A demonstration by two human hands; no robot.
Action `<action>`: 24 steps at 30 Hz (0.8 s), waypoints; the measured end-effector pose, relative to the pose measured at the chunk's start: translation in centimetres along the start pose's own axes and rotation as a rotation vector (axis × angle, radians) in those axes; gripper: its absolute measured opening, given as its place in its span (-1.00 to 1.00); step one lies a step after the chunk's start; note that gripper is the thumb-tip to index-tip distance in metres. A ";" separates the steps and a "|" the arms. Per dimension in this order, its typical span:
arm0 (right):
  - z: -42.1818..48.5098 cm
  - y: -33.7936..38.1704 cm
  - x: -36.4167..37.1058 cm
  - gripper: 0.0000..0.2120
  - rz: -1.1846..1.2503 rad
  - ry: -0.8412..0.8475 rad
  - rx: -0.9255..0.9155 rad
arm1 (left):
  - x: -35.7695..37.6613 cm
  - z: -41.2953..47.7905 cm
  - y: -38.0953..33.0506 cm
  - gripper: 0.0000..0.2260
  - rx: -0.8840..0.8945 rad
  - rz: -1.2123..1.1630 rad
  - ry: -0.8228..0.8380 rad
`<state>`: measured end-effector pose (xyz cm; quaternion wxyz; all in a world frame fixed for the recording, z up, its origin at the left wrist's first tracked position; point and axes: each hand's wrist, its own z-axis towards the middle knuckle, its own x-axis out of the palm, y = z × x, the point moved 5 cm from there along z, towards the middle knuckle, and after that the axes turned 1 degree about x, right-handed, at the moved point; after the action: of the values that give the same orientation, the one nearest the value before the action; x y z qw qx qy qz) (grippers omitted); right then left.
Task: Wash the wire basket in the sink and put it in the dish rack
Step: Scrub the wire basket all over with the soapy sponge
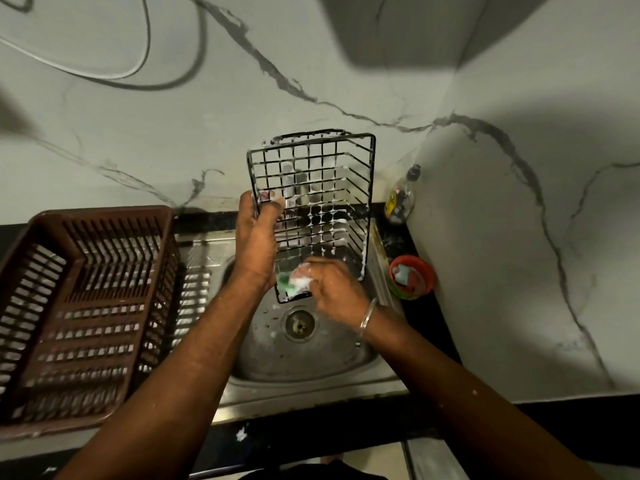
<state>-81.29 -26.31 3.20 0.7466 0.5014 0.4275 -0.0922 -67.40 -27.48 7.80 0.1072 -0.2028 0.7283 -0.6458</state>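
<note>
Left hand [256, 237] fingers grip the wire basket [311, 209] edge.

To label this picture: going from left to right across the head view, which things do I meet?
dish rack → left hand → wire basket → bottle → red bowl

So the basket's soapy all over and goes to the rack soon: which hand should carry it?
Probably the left hand: it grips the wire basket and is nearer the dish rack. The right hand holds the sponge.
</note>
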 end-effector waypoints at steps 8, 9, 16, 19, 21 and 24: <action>-0.8 0.9 1.1 -0.66 -0.110 -0.061 -0.144 | 0.1 -0.1 -0.7 -0.17 0.021 0.024 0.000; -1.4 1.3 1.6 -0.69 -0.132 -0.074 -0.220 | 0.0 0.1 -0.6 -0.16 0.028 0.036 -0.004; -2.3 -2.0 -0.1 -0.56 -0.410 -0.246 0.124 | -0.3 0.3 -0.9 -0.15 0.028 0.036 -0.022; -1.7 0.9 1.6 -0.55 -0.341 -0.197 0.018 | 0.2 0.1 -0.8 -0.20 0.065 0.079 0.003; -2.2 0.7 1.3 -0.57 -0.375 -0.204 0.048 | 0.5 0.0 -0.6 -0.21 0.090 0.099 0.018; -2.6 -1.2 -0.1 -0.55 -0.465 -0.288 0.192 | 0.5 0.0 -0.7 -0.20 0.056 0.072 -0.001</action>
<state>-83.46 -24.79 2.12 0.7075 0.4400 0.4098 -0.3713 -67.75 -27.78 8.50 0.1363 -0.1736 0.7165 -0.6617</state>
